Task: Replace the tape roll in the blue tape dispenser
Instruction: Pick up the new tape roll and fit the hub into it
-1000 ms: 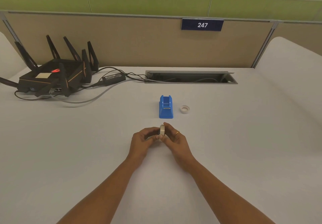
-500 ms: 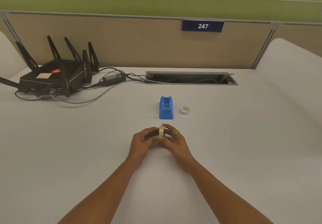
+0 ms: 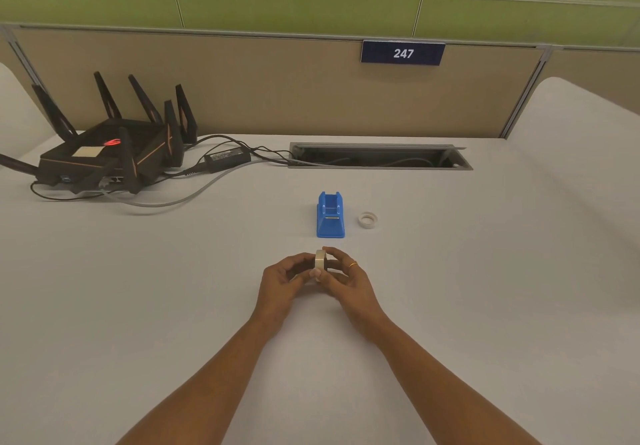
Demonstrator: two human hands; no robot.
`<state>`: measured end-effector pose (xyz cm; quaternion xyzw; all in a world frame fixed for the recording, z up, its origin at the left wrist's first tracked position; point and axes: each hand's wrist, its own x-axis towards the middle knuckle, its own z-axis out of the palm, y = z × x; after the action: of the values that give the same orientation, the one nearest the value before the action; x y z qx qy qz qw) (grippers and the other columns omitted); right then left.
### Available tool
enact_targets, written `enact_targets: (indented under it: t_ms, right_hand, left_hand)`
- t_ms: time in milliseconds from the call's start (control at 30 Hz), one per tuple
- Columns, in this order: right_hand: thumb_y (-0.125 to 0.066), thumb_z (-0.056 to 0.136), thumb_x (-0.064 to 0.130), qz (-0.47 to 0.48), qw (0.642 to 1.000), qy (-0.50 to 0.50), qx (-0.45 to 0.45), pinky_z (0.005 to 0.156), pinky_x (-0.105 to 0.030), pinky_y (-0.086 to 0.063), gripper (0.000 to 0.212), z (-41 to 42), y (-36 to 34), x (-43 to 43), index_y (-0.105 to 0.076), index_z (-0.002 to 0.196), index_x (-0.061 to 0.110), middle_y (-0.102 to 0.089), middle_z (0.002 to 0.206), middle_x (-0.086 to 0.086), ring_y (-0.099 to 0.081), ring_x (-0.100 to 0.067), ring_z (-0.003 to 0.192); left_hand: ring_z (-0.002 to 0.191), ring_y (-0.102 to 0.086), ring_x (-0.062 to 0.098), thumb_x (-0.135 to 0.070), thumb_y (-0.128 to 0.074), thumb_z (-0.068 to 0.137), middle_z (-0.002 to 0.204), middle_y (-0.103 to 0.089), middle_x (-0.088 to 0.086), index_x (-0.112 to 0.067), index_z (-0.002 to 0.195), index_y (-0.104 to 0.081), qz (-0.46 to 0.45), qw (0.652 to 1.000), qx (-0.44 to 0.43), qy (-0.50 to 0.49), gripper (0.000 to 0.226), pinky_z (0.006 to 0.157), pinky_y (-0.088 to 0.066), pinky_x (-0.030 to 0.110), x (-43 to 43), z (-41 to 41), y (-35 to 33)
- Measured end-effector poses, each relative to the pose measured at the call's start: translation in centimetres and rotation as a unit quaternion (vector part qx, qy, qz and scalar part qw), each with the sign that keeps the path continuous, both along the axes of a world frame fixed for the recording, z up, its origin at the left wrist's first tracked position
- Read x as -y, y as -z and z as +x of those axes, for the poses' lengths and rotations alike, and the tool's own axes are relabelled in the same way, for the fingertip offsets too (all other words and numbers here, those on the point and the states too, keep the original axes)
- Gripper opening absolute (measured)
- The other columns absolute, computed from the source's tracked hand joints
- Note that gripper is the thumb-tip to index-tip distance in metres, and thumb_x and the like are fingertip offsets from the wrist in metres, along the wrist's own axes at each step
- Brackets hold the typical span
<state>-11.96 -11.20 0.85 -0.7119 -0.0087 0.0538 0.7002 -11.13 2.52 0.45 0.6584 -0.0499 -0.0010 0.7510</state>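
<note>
— Between the left hand (image 3: 282, 280) and right hand (image 3: 346, 280), what's pinched?

— Both grip the tape roll (image 3: 320, 260), held on edge above the desk (image 3: 138, 306).

— And the blue tape dispenser (image 3: 330, 215)?

— Straight ahead, empty, long axis pointing away; the right hand is probably slightly nearer.

desk (image 3: 450, 306) bare between hands and blue tape dispenser (image 3: 330, 218). empty tape core (image 3: 367, 219) just right of it. router (image 3: 107, 157), cables (image 3: 180, 195) far left, well apart.
</note>
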Motion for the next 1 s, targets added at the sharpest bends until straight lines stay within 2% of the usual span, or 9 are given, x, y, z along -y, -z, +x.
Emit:
enact_targets:
  t_ms: [267, 533, 633, 733, 867, 1000]
  right_hand:
    - [-0.065, 0.081, 0.031, -0.016, 1.000, 0.002, 0.007, 0.096, -0.040, -0.050, 0.045, 0.00, 0.00, -0.15, -0.051, 0.124, 0.033, -0.061, 0.116, -0.011, -0.063, -0.024, 0.103]
    - [-0.062, 0.085, 0.017, 0.038, 0.999, -0.024, 0.019, 0.091, -0.033, -0.052, 0.036, -0.08, -0.16, 0.09, -0.054, 0.113, 0.039, -0.062, 0.118, -0.009, -0.063, -0.023, 0.104]
    - [-0.062, 0.085, 0.014, 0.049, 0.998, -0.024, 0.015, 0.089, -0.029, -0.052, 0.036, 0.04, 0.00, 0.19, -0.054, 0.115, 0.032, -0.061, 0.118, -0.011, -0.063, -0.022, 0.103]
    - [-0.062, 0.084, 0.011, 0.056, 0.998, -0.025, 0.011, 0.092, -0.033, -0.050, 0.038, 0.18, 0.23, 0.32, -0.051, 0.119, 0.023, -0.059, 0.119, -0.015, -0.061, -0.025, 0.106]
    - [-0.062, 0.083, 0.006, 0.081, 0.996, -0.030, 0.010, 0.088, -0.030, -0.049, 0.036, 0.20, 0.29, 0.45, -0.052, 0.113, 0.022, -0.058, 0.118, -0.015, -0.060, -0.026, 0.107]
    - [-0.063, 0.083, 0.006, 0.090, 0.995, -0.036, 0.011, 0.090, -0.032, -0.049, 0.038, 0.19, 0.31, 0.55, -0.051, 0.116, 0.020, -0.058, 0.119, -0.014, -0.059, -0.027, 0.109]
  left_hand:
    - [0.084, -0.067, 0.004, -0.004, -0.066, 0.078, 0.085, -0.074, -0.010, -0.019, 0.093, -0.069, -0.004, 1.000, -0.003, -0.015, 0.022, 0.070, -0.050, 0.010, 0.03, 0.00, 0.04]
    - [0.085, -0.067, 0.000, -0.004, -0.067, 0.076, 0.091, -0.071, -0.007, -0.022, 0.092, -0.068, 0.018, 1.000, 0.002, -0.009, 0.024, 0.069, -0.049, 0.008, 0.20, -0.13, -0.18]
    - [0.085, -0.066, 0.000, -0.003, -0.066, 0.077, 0.094, -0.070, -0.002, -0.022, 0.093, -0.067, 0.033, 0.999, 0.002, -0.011, 0.024, 0.071, -0.050, 0.008, 0.26, -0.08, -0.19]
    - [0.084, -0.066, -0.001, -0.002, -0.065, 0.078, 0.094, -0.069, -0.001, -0.022, 0.092, -0.066, 0.054, 0.998, 0.008, -0.008, 0.025, 0.073, -0.050, 0.008, 0.31, -0.10, -0.23]
    - [0.085, -0.064, -0.003, -0.002, -0.063, 0.079, 0.094, -0.068, -0.004, -0.027, 0.090, -0.065, 0.083, 0.996, 0.021, 0.004, 0.027, 0.076, -0.050, 0.009, 0.32, -0.16, -0.29]
    - [0.084, -0.063, -0.006, -0.002, -0.063, 0.079, 0.095, -0.067, -0.002, -0.022, 0.093, -0.065, 0.091, 0.996, 0.020, 0.001, 0.025, 0.075, -0.049, 0.007, 0.37, -0.10, -0.27]
